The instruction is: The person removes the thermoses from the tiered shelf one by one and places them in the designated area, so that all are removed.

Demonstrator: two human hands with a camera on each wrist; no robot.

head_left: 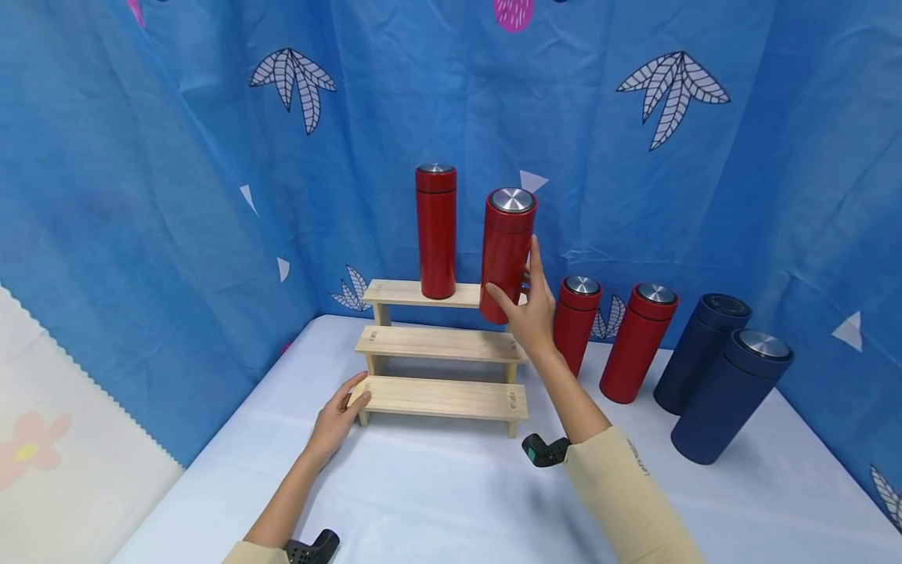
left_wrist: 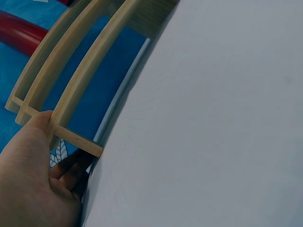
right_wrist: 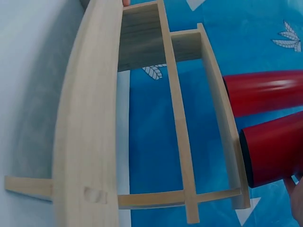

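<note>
Right hand [head_left: 533, 313] gripped a red flask [head_left: 506, 254], fingers curled round its lower half, holding it tilted just above the top step of the wooden rack [head_left: 442, 345]. Another red flask [head_left: 435, 231] stood upright on that top step. Left hand [head_left: 338, 419] pressed the rack's bottom-left corner; fingers seemed loosely bent, thumb on the edge.

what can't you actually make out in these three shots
- Head view: the base of the red bottle held by the right hand is covered by that hand.
- Left wrist view: the left hand fingertips sit in shadow under the wooden stand.
- Right wrist view: both red bottles' tops are cut off by the right edge.
</note>
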